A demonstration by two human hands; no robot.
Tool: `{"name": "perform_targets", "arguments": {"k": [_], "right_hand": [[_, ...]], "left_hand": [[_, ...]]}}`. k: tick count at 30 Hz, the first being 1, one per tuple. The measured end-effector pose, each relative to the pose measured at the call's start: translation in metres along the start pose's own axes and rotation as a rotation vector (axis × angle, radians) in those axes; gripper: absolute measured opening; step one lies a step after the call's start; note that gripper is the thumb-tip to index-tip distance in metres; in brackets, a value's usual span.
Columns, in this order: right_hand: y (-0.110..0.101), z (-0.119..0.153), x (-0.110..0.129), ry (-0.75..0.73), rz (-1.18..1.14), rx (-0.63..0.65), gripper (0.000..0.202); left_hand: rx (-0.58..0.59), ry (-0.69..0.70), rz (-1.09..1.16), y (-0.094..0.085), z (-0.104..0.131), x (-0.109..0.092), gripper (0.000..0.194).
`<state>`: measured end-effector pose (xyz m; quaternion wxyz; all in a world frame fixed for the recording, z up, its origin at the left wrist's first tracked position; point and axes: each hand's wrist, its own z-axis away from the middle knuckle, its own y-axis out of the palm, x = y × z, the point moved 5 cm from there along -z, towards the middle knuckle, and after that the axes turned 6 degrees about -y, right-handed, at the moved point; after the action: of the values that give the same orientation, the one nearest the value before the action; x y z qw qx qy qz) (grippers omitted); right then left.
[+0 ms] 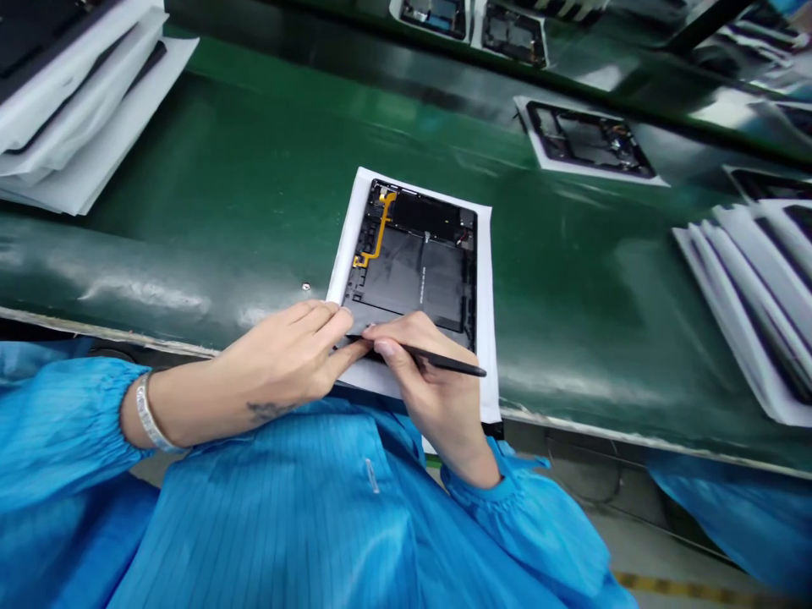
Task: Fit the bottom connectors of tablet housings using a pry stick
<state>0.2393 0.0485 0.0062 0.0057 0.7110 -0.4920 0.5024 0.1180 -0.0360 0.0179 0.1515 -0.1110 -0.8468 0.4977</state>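
Observation:
An opened tablet [415,262] lies back-side up on a white sheet [485,279] on the green conveyor belt [254,186], showing black battery cells and a yellow flex cable [379,233]. My right hand [425,372] is shut on a thin black stylus-like tool [444,362], its tip at the tablet's near edge. Beside it, the fingers of my left hand [288,355] press together at that same near edge, touching the tool's tip. A bracelet sits on my left wrist.
More opened tablets on white sheets [587,139] lie farther along the belt and at the top. A fanned stack of tablets [754,296] sits at the right, and stacked white sheets [82,110] at the upper left. Blue sleeves fill the foreground.

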Motion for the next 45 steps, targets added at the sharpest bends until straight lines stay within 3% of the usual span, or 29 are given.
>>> {"name": "perform_targets", "arguments": {"k": [5,9,14,19,26,34,36,41,45], "right_hand": [[0.001,-0.003,0.002,-0.026,0.035,0.022,0.014],[0.001,-0.006,0.005,-0.091,0.023,0.05,0.013],[-0.013,0.002,0.007,-0.092,0.075,0.041,0.012],[-0.034,0.015,0.007,-0.055,0.163,0.029,0.014],[-0.035,0.016,0.007,-0.093,0.176,0.015,0.015],[-0.023,0.025,0.019,-0.193,0.398,0.259,0.013],[-0.024,0.027,0.015,-0.176,0.323,0.208,0.013],[-0.037,0.029,-0.008,0.03,0.024,-0.14,0.017],[-0.036,0.028,-0.012,0.053,-0.018,-0.218,0.017]], "left_hand": [[-0.018,0.029,0.008,-0.002,0.001,0.004,0.035],[0.014,0.027,0.147,0.001,0.015,0.016,0.033],[0.035,0.036,0.12,0.004,0.027,0.016,0.032],[0.011,0.059,0.014,-0.004,0.011,0.006,0.029],[-0.036,0.148,0.024,-0.001,-0.007,0.002,0.034],[-0.012,0.131,0.095,0.005,-0.002,0.0,0.031],[0.048,0.024,0.222,0.008,0.001,0.009,0.035],[0.147,-0.504,0.712,0.022,-0.002,0.062,0.058],[0.311,-0.731,1.076,0.038,-0.015,0.084,0.067]]}}
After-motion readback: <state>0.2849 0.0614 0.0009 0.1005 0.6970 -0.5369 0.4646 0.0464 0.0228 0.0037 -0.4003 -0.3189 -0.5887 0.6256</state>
